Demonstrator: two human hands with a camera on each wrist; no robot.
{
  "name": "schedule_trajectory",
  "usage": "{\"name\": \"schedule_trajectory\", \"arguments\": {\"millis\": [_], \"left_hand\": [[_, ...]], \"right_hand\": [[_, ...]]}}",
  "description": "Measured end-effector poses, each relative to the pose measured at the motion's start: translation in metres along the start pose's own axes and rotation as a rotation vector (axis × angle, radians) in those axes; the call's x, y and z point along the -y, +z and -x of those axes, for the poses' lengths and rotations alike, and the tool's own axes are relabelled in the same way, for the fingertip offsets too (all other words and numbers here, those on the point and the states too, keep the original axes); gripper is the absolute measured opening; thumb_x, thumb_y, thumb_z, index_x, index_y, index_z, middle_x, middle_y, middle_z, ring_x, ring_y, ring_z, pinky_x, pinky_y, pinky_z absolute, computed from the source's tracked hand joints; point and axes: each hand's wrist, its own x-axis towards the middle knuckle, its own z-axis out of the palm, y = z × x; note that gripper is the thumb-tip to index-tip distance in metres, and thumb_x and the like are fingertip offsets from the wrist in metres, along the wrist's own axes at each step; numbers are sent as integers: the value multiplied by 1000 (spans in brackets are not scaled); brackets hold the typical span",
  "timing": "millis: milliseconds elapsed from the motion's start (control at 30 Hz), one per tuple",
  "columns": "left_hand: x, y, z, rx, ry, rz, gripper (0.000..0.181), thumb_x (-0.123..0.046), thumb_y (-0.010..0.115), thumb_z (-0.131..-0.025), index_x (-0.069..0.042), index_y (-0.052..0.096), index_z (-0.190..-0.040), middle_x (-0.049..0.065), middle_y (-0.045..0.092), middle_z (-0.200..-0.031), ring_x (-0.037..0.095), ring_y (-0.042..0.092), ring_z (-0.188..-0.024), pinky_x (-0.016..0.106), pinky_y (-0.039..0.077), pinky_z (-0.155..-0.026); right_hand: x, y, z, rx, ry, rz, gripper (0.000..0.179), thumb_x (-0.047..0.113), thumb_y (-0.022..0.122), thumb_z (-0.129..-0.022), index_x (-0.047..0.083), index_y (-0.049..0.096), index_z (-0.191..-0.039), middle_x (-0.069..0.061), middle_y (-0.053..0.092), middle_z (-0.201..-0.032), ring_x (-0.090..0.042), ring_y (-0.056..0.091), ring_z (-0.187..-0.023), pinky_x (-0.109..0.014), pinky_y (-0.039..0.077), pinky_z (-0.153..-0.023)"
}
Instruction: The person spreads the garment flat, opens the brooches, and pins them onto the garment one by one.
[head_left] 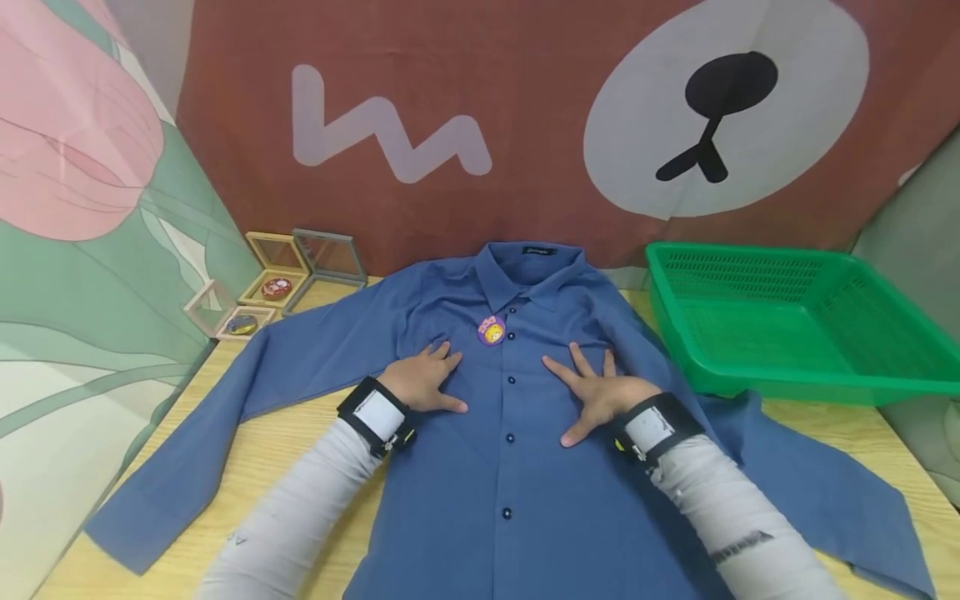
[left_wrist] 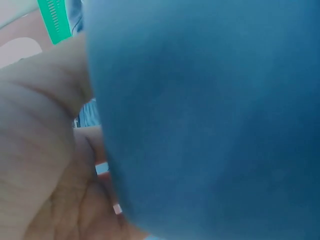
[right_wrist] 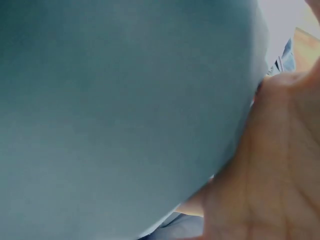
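Observation:
A blue button-up shirt [head_left: 465,467] lies front up on the table, collar toward the back wall and sleeves spread to both sides. On its chest beside the button placket sits a round purple badge [head_left: 491,330] with a yellow figure. My left hand [head_left: 422,381] rests on the shirt's left half in the head view, fingers spread. Across the placket, my right hand [head_left: 600,395] rests on the other half, fingers also spread. Blue cloth fills most of both wrist views, with each palm at the edge.
A green plastic basket [head_left: 787,379] stands at the back right, over the shirt's edge. At the back left are several small open display cases: a yellow one [head_left: 258,287] with a red badge [head_left: 277,288], a grey one [head_left: 330,254], and a pink one [head_left: 202,308] with another badge [head_left: 242,324].

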Motion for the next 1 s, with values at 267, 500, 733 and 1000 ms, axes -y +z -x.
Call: {"name": "schedule_trajectory", "arguments": {"millis": [267,500,733,1000], "left_hand": [[9,-3,4,-92,95,14,72,-52,64,-92,-13,46,-149,15,35,-160,39,27,-150,55,30,-118],[16,-16,14,-216,148,14,58,-45,63,-95,-10,56,-141,15,48,-152,34,43,-143,51,38,-114],[33,-23,14,-250,157,62,54,-41,63,-97,-9,57,-140,15,50,-149,33,48,-138,50,43,-110],[65,-34,16,-269,123,56,52,-40,62,-97,-8,58,-139,17,51,-149,37,47,-138,54,41,-110]], "right_hand": [[1,-2,-3,14,17,13,129,52,88,-67,26,4,-161,-19,-22,-164,-63,-24,-140,-88,10,-98],[1,-1,-2,18,16,10,129,52,88,-66,26,5,-161,-20,-21,-164,-64,-25,-139,-89,9,-97],[1,-2,-1,16,27,22,129,52,88,-66,25,5,-161,-20,-21,-164,-64,-23,-139,-89,9,-97],[3,-2,-4,24,25,12,130,51,89,-66,25,4,-161,-20,-22,-163,-63,-24,-139,-88,8,-98]]}}
